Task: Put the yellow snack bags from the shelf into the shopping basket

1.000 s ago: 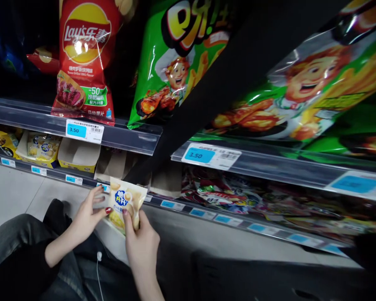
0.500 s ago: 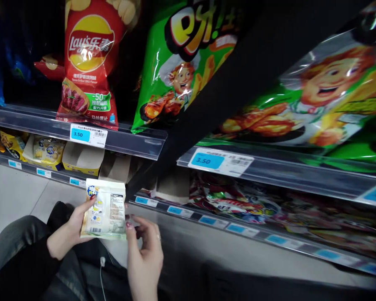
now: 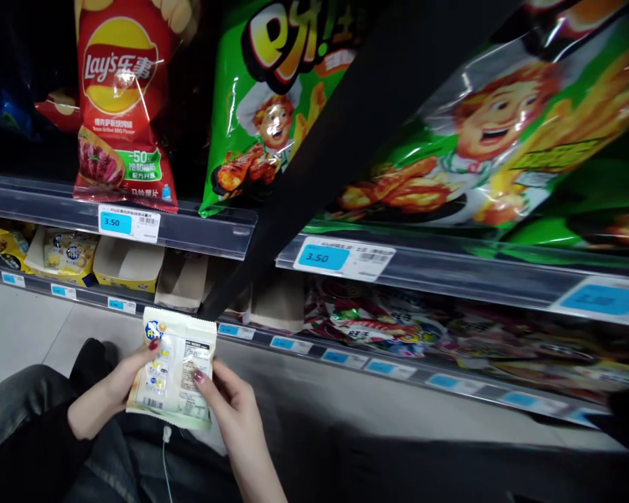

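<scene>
A small pale snack packet is held up over my knees, its printed back with a barcode facing me. My left hand grips its left side, thumb on the front and fingers behind. On the right edge, my right hand pinches it too, the thumb pressed on the printed text. The fingers behind the packet are hidden. A white earphone cable hangs below the packet in front of my dark trousers.
Above stand a red bag of Lay's chips and green chip bags on a shelf. A dark slanting post divides the shelving. The low shelf holds a yellow carton, a box of small packets and colourful bags.
My right hand has closed onto the packet's right edge; before, it was beside it with fingers apart. The packet has tilted and come slightly lower. The view has shifted a little to the right.
</scene>
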`<state>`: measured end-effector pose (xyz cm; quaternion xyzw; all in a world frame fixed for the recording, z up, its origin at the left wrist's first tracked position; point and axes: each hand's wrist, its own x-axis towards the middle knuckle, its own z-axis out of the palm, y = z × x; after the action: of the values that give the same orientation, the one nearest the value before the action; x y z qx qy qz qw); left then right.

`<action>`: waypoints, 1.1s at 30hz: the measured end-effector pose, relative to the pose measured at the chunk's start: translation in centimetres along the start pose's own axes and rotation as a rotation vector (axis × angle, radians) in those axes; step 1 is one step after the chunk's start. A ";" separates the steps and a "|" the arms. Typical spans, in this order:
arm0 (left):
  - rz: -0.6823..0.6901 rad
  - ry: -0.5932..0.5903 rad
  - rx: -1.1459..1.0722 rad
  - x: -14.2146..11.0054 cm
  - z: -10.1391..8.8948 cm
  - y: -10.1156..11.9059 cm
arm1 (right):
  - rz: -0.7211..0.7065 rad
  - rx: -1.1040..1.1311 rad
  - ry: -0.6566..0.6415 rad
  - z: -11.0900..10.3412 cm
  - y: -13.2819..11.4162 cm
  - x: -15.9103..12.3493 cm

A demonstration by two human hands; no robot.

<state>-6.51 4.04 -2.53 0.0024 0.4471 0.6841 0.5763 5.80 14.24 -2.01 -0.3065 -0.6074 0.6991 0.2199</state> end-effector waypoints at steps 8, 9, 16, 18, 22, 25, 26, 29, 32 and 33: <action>0.203 -0.037 0.328 0.5 1.0 0.2 | -0.008 -0.112 0.113 -1.1 -0.3 0.7; 0.219 -0.014 0.348 0.3 1.1 0.2 | -0.003 -0.091 0.084 -1.2 -0.5 0.8; 0.366 0.075 0.515 -2.1 2.3 1.3 | -0.016 0.046 -0.160 -1.7 -3.3 -0.2; 0.408 0.074 0.515 -2.9 2.7 1.6 | -0.045 0.039 -0.169 -1.5 -4.0 -0.7; 0.529 0.020 0.509 -4.4 3.0 1.9 | -0.139 0.105 -0.221 -0.8 -5.0 -1.6; 0.625 -0.003 0.556 -5.9 3.2 1.9 | -0.202 0.097 -0.237 -0.6 -6.2 -2.5; 0.657 0.007 0.566 -6.5 3.4 2.0 | -0.224 0.066 -0.231 -0.5 -6.8 -3.0; 0.731 0.029 0.569 -8.5 4.3 2.2 | -0.270 -0.016 -0.238 -0.4 -8.8 -5.0; 0.717 -0.012 0.568 -10.6 5.4 2.3 | -0.259 0.009 -0.271 -0.2 -10.3 -7.0; 0.696 -0.031 0.562 -11.1 5.7 2.2 | -0.254 0.024 -0.270 -0.1 -10.6 -7.4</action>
<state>-1.53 -1.13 7.98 0.3195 0.5795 0.6891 0.2953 10.50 11.04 9.57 -0.1279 -0.6568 0.7077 0.2266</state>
